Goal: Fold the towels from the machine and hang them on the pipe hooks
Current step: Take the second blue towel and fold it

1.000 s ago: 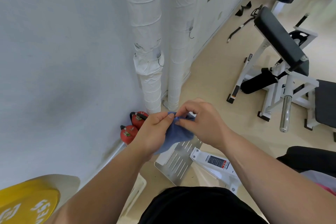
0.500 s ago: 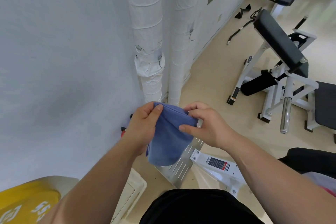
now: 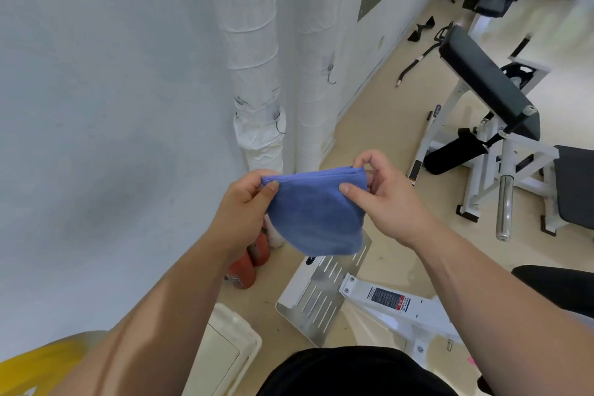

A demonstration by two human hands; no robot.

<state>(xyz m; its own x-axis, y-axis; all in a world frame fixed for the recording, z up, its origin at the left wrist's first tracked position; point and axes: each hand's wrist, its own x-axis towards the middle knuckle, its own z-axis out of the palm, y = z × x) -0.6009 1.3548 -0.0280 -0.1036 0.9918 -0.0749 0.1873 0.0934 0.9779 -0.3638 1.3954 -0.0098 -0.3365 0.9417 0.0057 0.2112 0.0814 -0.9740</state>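
A folded blue towel [image 3: 316, 215] hangs in front of me, held up by its top edge. My left hand [image 3: 246, 209] pinches the towel's top left corner. My right hand [image 3: 385, 193] pinches the top right corner between thumb and fingers. Beyond the towel stand two white wrapped pipes [image 3: 254, 51] against the wall. A metal hook [image 3: 330, 74] sits on the right pipe, and another hook [image 3: 280, 125] on the left pipe lower down. Both hooks are bare.
A white weight bench with a black pad [image 3: 485, 87] stands to the right. A slotted metal footplate [image 3: 324, 292] of a machine lies below the towel. Red fire extinguishers [image 3: 247, 264] sit by the wall, a yellow weight plate [image 3: 38, 366] at bottom left.
The towel went from a small bunch between my hands to a folded piece stretched wide. My hands rose and moved apart along its top edge.
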